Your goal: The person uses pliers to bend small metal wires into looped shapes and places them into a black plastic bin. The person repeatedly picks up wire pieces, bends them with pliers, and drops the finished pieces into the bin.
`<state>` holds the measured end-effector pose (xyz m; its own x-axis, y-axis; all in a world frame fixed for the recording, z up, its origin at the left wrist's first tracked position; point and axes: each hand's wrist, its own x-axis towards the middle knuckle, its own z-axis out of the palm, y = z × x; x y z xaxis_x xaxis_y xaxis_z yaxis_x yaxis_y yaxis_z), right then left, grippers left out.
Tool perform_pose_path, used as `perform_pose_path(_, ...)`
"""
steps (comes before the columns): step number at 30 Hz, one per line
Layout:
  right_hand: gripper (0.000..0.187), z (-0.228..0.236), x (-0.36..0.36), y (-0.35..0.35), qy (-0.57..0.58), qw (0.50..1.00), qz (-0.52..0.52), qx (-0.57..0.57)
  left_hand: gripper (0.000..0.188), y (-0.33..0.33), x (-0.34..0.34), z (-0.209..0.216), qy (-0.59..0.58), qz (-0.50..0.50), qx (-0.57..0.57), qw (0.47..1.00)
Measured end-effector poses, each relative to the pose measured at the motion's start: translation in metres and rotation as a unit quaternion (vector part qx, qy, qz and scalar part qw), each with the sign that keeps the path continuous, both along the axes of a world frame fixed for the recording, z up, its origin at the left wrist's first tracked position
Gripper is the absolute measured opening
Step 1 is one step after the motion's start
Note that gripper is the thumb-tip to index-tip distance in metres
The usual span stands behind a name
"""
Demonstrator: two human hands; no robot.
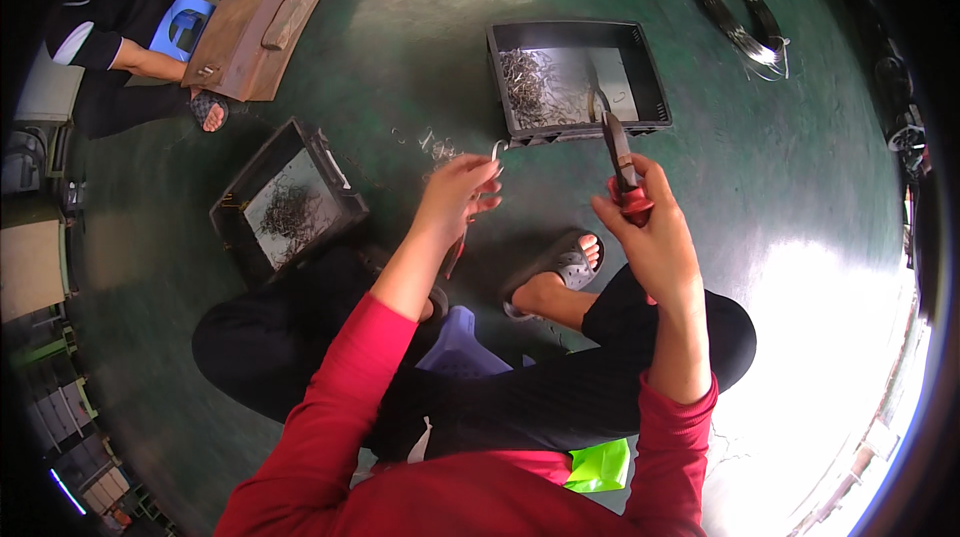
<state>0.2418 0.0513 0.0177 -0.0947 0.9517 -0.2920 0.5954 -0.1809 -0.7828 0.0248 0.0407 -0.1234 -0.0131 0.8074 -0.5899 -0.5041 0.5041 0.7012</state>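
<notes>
My left hand (458,195) pinches a small curved metal hook (497,150) at its fingertips. Below that palm a red handle-like piece (454,255) shows; whether the hand holds it too, I cannot tell. My right hand (655,237) grips red-handled pliers (622,162), their dark jaws pointing up and away from me. Beyond both hands, a black crate (590,135) holds many small bent metal pieces (525,87), heaped at its left side. Several loose metal bits (437,146) lie on the floor near my left hand.
A second black crate (335,187) with a dark heap of metal pieces stands to the left. Coiled wire (740,27) lies at the far right. Another person's leg (150,59) is beside a wooden bench (255,32) at the far left. My sandalled foot (570,262) is below the pliers.
</notes>
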Motion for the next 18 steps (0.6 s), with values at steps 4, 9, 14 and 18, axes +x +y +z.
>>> perform_pose_path(4,0.044,0.003,0.003,-0.001,0.008,1.0,-0.016,0.01,0.027,0.07,0.024,-0.01,0.046,-0.025,0.15,0.987)
perform_pose_path(9,0.044,0.001,0.003,0.004,-0.002,1.0,-0.028,0.013,0.027,0.105,0.011,-0.064,0.149,-0.003,0.127,0.981)
perform_pose_path(14,0.044,0.001,0.0,0.007,-0.003,0.998,-0.041,-0.042,0.017,0.063,-0.082,-0.176,0.432,0.004,-0.052,0.9)
perform_pose_path(18,0.046,-0.004,-0.01,0.016,-0.038,0.998,-0.019,-0.044,0.014,0.041,-0.134,-0.227,0.592,0.012,-0.07,0.803)
